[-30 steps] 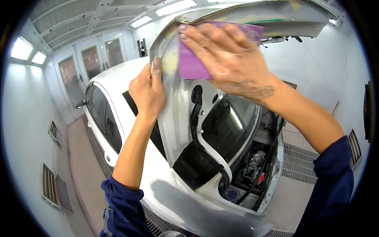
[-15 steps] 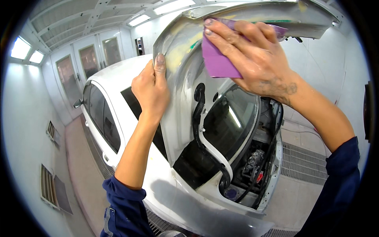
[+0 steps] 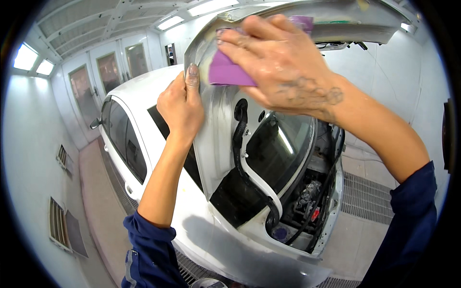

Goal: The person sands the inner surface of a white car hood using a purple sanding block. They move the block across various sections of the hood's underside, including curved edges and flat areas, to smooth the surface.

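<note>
A purple sheet of sandpaper (image 3: 230,71) lies under the fingers of my right hand (image 3: 283,67), pressed to the inner face of a raised car lid (image 3: 218,110). Its far end shows beyond my knuckles. The fingers are slightly blurred. My left hand (image 3: 181,105) is closed round the lid's left edge, the thumb on the near face and the other fingers behind. The lid's grey surface has yellowish filler patches and a green streak (image 3: 336,21). My right hand hides part of the sanded area.
Behind the lid stands a white car (image 3: 139,91) with a grey-primed panel (image 3: 230,249) close to me. A black ribbed hose (image 3: 238,139) runs from lid to body beside the open compartment (image 3: 307,201). Floor grates (image 3: 367,197) and booth walls (image 3: 33,139) surround the car.
My right hand has slid left along the lid with the sandpaper, closer to my left hand. The left hand keeps its hold on the edge, shifting barely.
</note>
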